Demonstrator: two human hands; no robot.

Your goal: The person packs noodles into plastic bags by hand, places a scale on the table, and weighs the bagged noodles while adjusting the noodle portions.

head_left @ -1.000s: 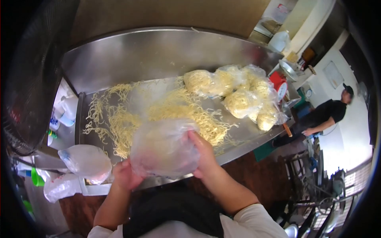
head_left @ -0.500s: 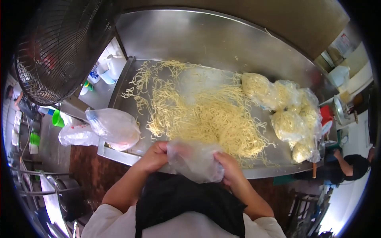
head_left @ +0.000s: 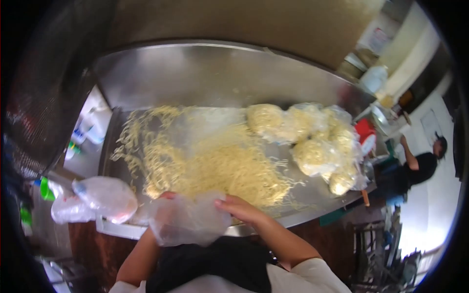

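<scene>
A clear plastic bag (head_left: pixel 190 219) is stretched between my two hands at the front edge of the metal tray. My right hand (head_left: pixel 238 207) pinches its right rim between thumb and fingers. My left hand (head_left: pixel 167 196) is on the left side of the bag, mostly hidden behind or inside the cloudy plastic; its fingertips show above the rim, closed on it. Just beyond the bag, a loose heap of yellow noodles (head_left: pixel 234 166) spreads over the tray (head_left: pixel 312 207). No noodles show inside the bag.
Filled bags of noodles (head_left: pixel 317 158) are piled at the tray's right. White plastic bags (head_left: pixel 110 198) hang over its left front corner. A large fan (head_left: pixel 44 93) stands at the left. Beside a red object (head_left: pixel 364 129) at the right, a person in black (head_left: pixel 417 168) stands farther off.
The view has swung to the right, so the tray and noodles sit farther left and lower. Both hands still hold the bag, which has turned slightly and hangs differently.
</scene>
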